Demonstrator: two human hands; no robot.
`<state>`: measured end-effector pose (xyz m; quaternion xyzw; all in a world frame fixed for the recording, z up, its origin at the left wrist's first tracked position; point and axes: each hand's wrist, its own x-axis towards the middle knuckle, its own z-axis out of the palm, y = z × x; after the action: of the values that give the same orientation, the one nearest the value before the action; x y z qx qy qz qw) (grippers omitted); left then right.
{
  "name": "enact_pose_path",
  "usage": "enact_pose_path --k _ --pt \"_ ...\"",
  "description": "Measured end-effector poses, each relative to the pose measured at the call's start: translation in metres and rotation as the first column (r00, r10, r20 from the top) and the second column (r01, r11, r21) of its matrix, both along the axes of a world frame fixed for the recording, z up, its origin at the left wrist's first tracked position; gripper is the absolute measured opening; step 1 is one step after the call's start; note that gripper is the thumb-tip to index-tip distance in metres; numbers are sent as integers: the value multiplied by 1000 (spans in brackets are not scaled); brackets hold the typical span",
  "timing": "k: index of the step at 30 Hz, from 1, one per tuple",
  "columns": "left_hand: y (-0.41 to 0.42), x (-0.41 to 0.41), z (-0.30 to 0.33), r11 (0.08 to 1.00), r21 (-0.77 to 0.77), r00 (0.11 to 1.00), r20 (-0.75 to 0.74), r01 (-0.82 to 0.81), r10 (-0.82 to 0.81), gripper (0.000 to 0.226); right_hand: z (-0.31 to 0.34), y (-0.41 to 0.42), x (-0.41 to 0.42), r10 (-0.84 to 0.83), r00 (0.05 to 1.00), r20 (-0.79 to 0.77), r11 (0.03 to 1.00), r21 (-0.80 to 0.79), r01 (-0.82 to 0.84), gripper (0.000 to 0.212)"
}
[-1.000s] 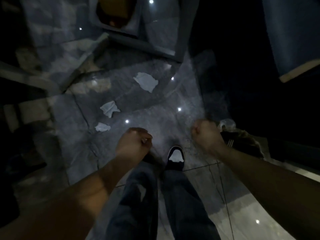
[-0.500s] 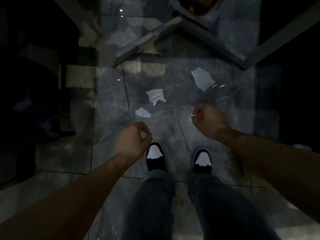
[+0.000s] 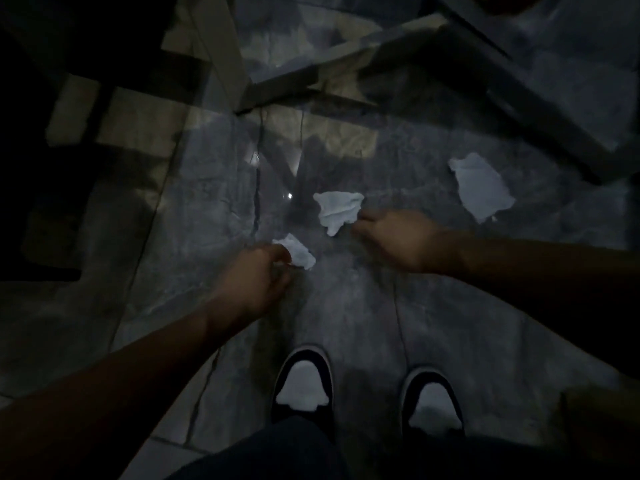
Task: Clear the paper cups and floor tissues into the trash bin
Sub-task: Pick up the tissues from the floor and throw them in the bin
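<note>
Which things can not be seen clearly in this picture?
- Head view: whether the left hand already pinches the smallest tissue; dim light and blur hide the fingertips.
- Right hand reaches beside the middle tissue; contact unclear.
- Trash bin and cups: outside the frame.

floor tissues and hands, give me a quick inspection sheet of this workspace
surface: dark glossy tiled floor, dimly lit
job's things: three white tissues on the floor: small tissue, middle tissue, large tissue; no cups or bin in view
clutter: nothing seen
grip: left hand at the small tissue's edge, hold unclear; right hand reaching beside the middle tissue, not holding it
cables: nothing seen
surroundings: pale furniture legs ahead; shoes below
</note>
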<state>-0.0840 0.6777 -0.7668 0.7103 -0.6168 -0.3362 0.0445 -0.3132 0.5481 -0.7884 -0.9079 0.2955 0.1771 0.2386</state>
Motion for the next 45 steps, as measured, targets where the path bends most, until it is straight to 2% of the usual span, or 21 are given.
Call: enact_pose_path --k 3,8,12,15,19,22,25,27,29,32,34,36,38,40,41,43,45 --pt "-8 10 -42 1000 -17 1000 14 8 -8 23 -32 -29 5 118 992 -51 992 -46 -121 48" --pt "-20 13 -76 990 -87 990 88 114 -106 31 -52 -63 17 400 911 -102 908 -92 -409 43" --pt "-30 9 -92 985 -82 983 117 153 -143 38 -71 -67 21 496 867 -52 846 -195 -495 43" --pt "-31 6 -101 985 -83 982 130 149 -138 34 -79 -62 17 495 868 -40 843 -220 -491 49" --pt "-28 1 -105 989 -134 995 84 60 -49 20 -78 -53 6 412 908 -75 894 -160 -419 56" --pt "-26 -4 -108 974 -226 999 38 16 -7 13 -76 -47 -3 392 920 -15 904 -176 -389 53" --pt "-34 -7 -107 975 -191 994 -25 -113 110 16 -73 -47 -10 372 927 51 912 -206 -355 49" --pt "-46 -4 -96 985 -156 997 -28 -69 66 17 -66 -49 -15 326 939 106 935 -183 -304 50" --pt "-65 0 -70 993 -106 998 -28 48 -51 14 -54 -53 -21 262 955 137 960 -137 -244 49" --pt "-111 2 -19 980 -35 980 -33 194 -195 7 -45 -63 -35 212 974 75 961 -199 -194 52" --pt "-148 -1 13 976 -38 975 -48 216 -217 10 -38 -69 -46 177 982 64 957 -242 -157 54" --pt "-185 -10 37 986 -71 973 -163 153 -163 15 -25 -75 -56 145 988 52 957 -259 -127 50" --pt "-212 -30 52 993 -103 919 -393 -56 11 17 -5 -88 -65 165 986 -41 942 -289 -169 41" --pt "-223 -56 56 955 -65 829 -515 -290 217 19 17 -106 -70 118 990 -74 940 -314 -135 30" --pt "-225 -70 55 939 0 779 -559 -343 284 19 32 -115 -74 48 995 -93 940 -333 -77 26" --pt "-219 -88 48 914 157 678 -626 -375 385 20 51 -132 -75 -109 994 4 930 -352 104 20" --pt "-218 -90 39 904 257 611 -671 -341 421 25 63 -143 -76 -268 943 199 873 -363 325 17"
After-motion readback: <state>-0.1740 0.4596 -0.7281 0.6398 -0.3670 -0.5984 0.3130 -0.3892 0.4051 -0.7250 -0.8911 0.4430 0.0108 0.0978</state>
